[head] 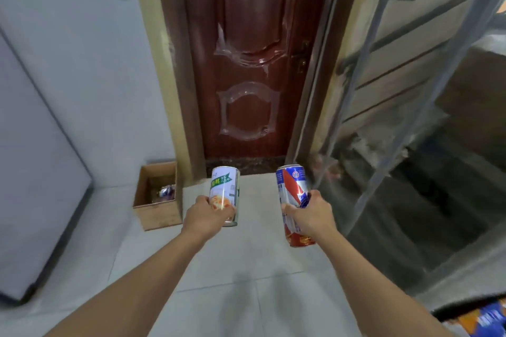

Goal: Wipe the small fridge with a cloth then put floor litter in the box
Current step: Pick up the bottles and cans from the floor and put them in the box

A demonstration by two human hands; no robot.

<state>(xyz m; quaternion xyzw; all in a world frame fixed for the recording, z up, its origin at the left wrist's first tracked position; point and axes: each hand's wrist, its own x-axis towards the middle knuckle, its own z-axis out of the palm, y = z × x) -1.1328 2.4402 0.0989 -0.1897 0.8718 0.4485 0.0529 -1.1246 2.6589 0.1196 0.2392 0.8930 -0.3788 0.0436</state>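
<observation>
My left hand (204,217) grips a white and green can (225,189), held upright above the floor. A taller red, white and blue can (293,200) stands upright in my right hand (312,216). Both arms reach forward at about the same height. The open cardboard box (158,215) sits on the floor to the left of my left hand, against the wall by the door frame; a crumpled can (167,191) lies inside it. The small grey fridge (32,172) stands at the far left, with no cloth in view.
A shut dark red door (246,63) faces me. On the right stands a metal rack wrapped in clear plastic (410,131), close to my right arm. Pale floor tiles (241,282) stretch below my arms. A blue and orange package (484,320) shows at the bottom right corner.
</observation>
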